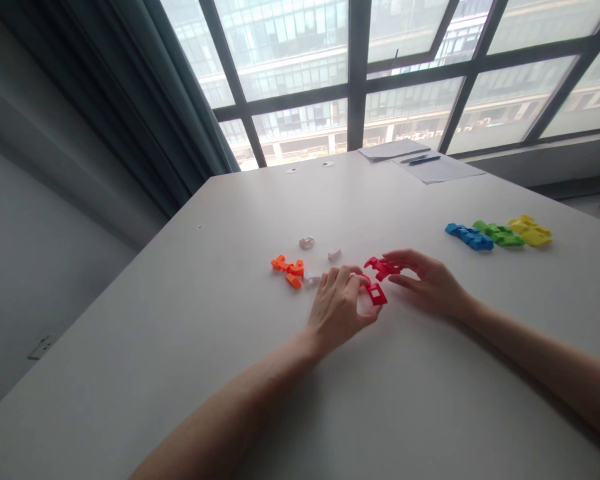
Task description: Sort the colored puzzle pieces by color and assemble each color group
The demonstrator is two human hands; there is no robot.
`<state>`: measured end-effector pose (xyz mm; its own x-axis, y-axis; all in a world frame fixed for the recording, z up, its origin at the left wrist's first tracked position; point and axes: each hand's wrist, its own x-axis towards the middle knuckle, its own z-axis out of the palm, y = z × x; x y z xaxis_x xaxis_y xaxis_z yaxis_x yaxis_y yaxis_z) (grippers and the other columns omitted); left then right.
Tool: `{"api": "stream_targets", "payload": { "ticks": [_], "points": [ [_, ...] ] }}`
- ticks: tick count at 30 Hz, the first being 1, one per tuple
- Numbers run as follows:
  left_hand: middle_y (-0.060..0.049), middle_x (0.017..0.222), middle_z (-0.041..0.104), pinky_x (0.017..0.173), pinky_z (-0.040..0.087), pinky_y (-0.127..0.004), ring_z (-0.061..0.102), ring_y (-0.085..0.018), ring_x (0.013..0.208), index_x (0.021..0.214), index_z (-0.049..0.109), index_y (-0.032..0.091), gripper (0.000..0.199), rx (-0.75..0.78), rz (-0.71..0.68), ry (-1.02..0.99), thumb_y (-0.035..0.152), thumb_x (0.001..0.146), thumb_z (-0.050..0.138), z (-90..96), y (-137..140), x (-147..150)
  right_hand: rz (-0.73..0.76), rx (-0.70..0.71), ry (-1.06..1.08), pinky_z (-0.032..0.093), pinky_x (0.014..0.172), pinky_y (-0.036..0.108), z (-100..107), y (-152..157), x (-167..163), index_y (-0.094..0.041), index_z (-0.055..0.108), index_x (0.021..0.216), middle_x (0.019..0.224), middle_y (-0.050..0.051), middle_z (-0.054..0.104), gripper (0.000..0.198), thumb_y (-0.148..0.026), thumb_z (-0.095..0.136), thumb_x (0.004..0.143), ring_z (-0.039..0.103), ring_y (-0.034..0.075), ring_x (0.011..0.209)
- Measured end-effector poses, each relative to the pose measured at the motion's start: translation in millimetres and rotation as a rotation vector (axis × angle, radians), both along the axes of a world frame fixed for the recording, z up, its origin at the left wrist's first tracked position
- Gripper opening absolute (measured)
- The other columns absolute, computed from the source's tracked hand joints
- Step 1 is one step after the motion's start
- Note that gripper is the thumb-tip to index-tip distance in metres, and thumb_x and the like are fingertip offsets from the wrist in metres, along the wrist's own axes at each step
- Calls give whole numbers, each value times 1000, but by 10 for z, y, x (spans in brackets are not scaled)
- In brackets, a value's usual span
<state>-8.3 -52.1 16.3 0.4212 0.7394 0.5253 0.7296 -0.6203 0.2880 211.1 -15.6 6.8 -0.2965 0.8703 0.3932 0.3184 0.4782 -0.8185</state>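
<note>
Over the white table, my left hand [339, 301] is closed around a red plastic piece [377, 294] with a square hole in it. A second red plastic piece [381, 268], irregular in outline, is between the thumb and fingers of my right hand [427, 281]. The two red pieces are close together, and I cannot tell whether they touch. Just left of my left hand lie orange pieces [294, 281]. Small white pieces [307, 243] are scattered beyond it, one of them partly hidden by my fingers.
Blue [469, 236], green [500, 233] and yellow pieces [530, 230] lie side by side at the right. Paper sheets [443, 169] and a dark pen [425, 160] rest at the table's far edge, below the windows. A dark curtain [180, 100] hangs at the left.
</note>
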Motion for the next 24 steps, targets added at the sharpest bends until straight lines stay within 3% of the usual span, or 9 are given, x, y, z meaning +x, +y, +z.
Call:
{"api": "stream_targets", "payload": {
  "ticks": [3,9,16,24],
  "points": [
    [-8,117,63,92,46,-41,57,-25,106,100,59,19,26,32,55,-144,33,81,70,13,27,-29,-9,26,41,55,91,45,5,-13,-3,-25,61,112,110,8,70,36,-42,69,81,67,25,101],
    [-4,91,68,80,51,-35,64,-21,88,100,58,18,30,-54,87,-340,22,76,76,-37,85,-70,-23,199,-73,56,83,40,21,-60,-31,-25,62,111,105,6,70,32,-35,69,82,67,22,91],
    [-3,92,68,79,52,-31,64,-19,90,99,58,18,27,-48,26,-405,22,78,74,-53,96,-83,-6,318,-138,55,78,37,69,-140,-89,-26,59,115,104,6,66,34,-30,69,83,64,19,86],
    [-3,91,68,75,53,-30,64,-18,86,98,57,18,26,-58,0,-438,22,79,74,-49,120,-84,-15,402,-166,56,81,37,95,-170,-112,-25,59,114,105,8,65,31,-29,67,85,65,22,95]
  ]
}}
